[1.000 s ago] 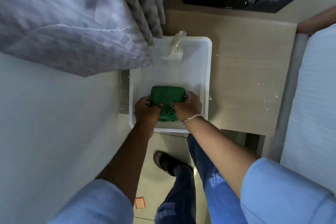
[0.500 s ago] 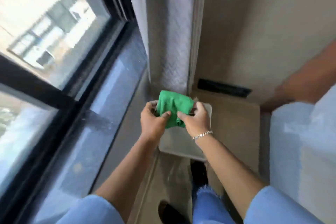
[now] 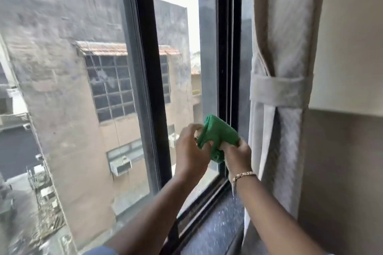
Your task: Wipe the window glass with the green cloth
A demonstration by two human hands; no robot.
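Observation:
The green cloth (image 3: 219, 136) is folded into a wad, held up in front of the window by both hands. My left hand (image 3: 190, 151) grips its left side and my right hand (image 3: 238, 155), with a bracelet at the wrist, grips its lower right. The cloth sits level with the lower part of the right pane of window glass (image 3: 176, 72), close to the black frame upright (image 3: 226, 47). I cannot tell whether the cloth touches the glass. A wider left pane (image 3: 62, 89) lies beyond a black middle bar (image 3: 145, 68).
A pale curtain (image 3: 279, 47) with a tie-back band (image 3: 277, 91) hangs just right of the frame. A speckled dark sill (image 3: 219, 223) runs below the window. The beige wall (image 3: 348, 151) stands at the right. Buildings show outside through the glass.
Both hands lifted the green cloth out of the white tub and raised it to the window's right pane. My view swung up from the floor to the window.

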